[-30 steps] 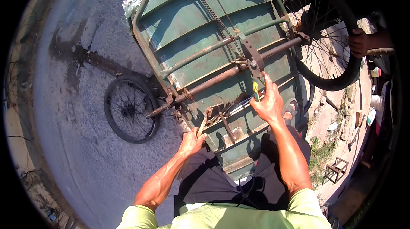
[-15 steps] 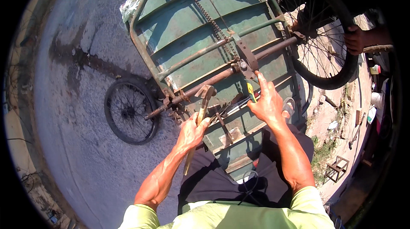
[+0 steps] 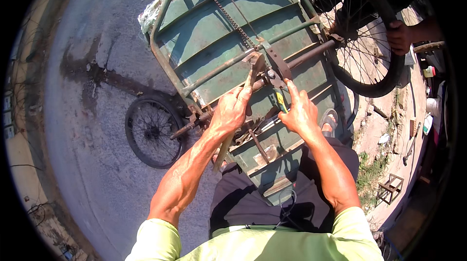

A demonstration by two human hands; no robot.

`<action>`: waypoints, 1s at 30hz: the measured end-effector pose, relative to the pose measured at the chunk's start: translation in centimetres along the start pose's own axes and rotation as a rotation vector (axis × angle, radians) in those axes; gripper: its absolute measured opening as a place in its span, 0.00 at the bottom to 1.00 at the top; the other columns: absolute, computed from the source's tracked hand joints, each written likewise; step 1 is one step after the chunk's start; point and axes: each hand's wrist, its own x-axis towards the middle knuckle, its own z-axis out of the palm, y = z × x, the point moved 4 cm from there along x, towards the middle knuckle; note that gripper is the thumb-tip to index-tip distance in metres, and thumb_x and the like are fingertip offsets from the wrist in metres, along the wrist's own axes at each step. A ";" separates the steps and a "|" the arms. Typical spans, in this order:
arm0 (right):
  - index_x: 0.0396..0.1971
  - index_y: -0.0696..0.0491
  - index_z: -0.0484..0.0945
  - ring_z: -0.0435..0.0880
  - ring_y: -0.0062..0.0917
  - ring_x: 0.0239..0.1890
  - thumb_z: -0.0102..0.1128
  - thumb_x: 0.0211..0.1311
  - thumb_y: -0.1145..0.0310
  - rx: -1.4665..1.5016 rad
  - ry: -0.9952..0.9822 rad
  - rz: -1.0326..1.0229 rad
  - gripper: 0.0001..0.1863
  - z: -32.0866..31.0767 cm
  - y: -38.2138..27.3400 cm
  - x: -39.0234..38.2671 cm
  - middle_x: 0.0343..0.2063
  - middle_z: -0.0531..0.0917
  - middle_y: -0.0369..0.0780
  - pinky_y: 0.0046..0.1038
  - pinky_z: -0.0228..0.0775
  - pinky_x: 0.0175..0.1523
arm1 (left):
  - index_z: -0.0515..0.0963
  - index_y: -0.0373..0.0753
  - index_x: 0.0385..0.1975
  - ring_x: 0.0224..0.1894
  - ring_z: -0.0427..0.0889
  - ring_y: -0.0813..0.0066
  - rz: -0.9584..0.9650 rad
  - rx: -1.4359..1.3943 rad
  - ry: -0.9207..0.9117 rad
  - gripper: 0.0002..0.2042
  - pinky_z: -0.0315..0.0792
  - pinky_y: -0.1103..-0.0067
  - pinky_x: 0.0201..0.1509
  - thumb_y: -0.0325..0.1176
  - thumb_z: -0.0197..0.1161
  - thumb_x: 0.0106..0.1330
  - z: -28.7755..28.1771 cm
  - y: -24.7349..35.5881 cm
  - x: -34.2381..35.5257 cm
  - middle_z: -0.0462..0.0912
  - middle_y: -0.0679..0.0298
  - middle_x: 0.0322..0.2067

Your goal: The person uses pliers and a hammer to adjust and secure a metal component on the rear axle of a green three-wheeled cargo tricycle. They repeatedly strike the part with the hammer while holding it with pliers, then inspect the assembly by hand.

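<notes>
My left hand [image 3: 229, 111] is closed around the wooden handle of a hammer [image 3: 256, 61], whose head is raised over the rusty axle [image 3: 311, 56] near its middle. Closed on a yellow-handled hand tool [image 3: 280, 100], my right hand [image 3: 300, 113] has its index finger stretched along it. The tool's grey metal end meets the axle fittings beside a flat steel bracket [image 3: 278, 61]; its exact kind is partly hidden. Behind the hammer, a chain [image 3: 221, 8] runs down toward the axle. All this sits on the ribbed green underside of a cart [image 3: 204, 42].
Several loose tools, including a rusty bar [image 3: 258, 145], lie on the cart between my legs. A spoked wheel [image 3: 154, 132] is at the left end. At right, another person's hands [image 3: 400, 37] hold a large wheel [image 3: 384, 81]. A small metal frame [image 3: 390, 189] stands on the ground.
My left hand has moved up and to the right, bringing the hammer head close to the axle's middle. My right hand stays at the axle with the yellow-handled tool.
</notes>
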 end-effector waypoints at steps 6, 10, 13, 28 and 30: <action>0.75 0.35 0.60 0.87 0.52 0.42 0.81 0.44 0.64 0.007 -0.015 -0.008 0.55 -0.1 -0.3 0.2 0.41 0.79 0.52 0.49 0.80 0.45 | 0.78 0.34 0.54 0.18 0.73 0.83 0.248 -0.113 0.090 0.27 0.66 0.82 0.22 0.55 0.47 0.82 -0.8 4.1 -3.0 0.78 0.68 0.20; 0.75 0.34 0.60 0.87 0.52 0.42 0.81 0.44 0.64 0.021 -0.037 -0.010 0.55 -0.2 -1.1 0.6 0.41 0.79 0.52 0.49 0.80 0.46 | 0.78 0.36 0.52 0.18 0.74 0.81 0.120 0.048 0.025 0.26 0.68 0.79 0.23 0.55 0.48 0.81 0.2 -0.4 -0.7 0.80 0.67 0.21; 0.76 0.34 0.60 0.87 0.51 0.43 0.82 0.43 0.64 -0.010 -0.025 0.022 0.56 1.0 0.5 1.0 0.42 0.79 0.51 0.50 0.79 0.46 | 0.78 0.36 0.50 0.18 0.75 0.81 -0.019 0.031 -0.008 0.26 0.68 0.79 0.22 0.57 0.49 0.80 -0.1 -0.8 0.2 0.80 0.67 0.21; 0.77 0.36 0.61 0.84 0.39 0.35 0.75 0.43 0.67 0.153 0.069 -0.022 0.55 0.4 1.8 -0.1 0.35 0.76 0.42 0.44 0.78 0.42 | 0.78 0.32 0.56 0.22 0.71 0.83 -0.066 -0.297 0.076 0.30 0.67 0.79 0.27 0.58 0.57 0.77 -0.6 -2.3 -5.6 0.77 0.70 0.23; 0.76 0.37 0.62 0.84 0.38 0.35 0.75 0.43 0.67 0.144 0.101 -0.044 0.54 0.5 1.8 -0.5 0.36 0.76 0.42 0.44 0.78 0.42 | 0.78 0.33 0.54 0.21 0.73 0.84 -0.074 -0.289 0.083 0.30 0.67 0.80 0.24 0.60 0.59 0.75 -0.3 -3.4 -6.1 0.78 0.70 0.23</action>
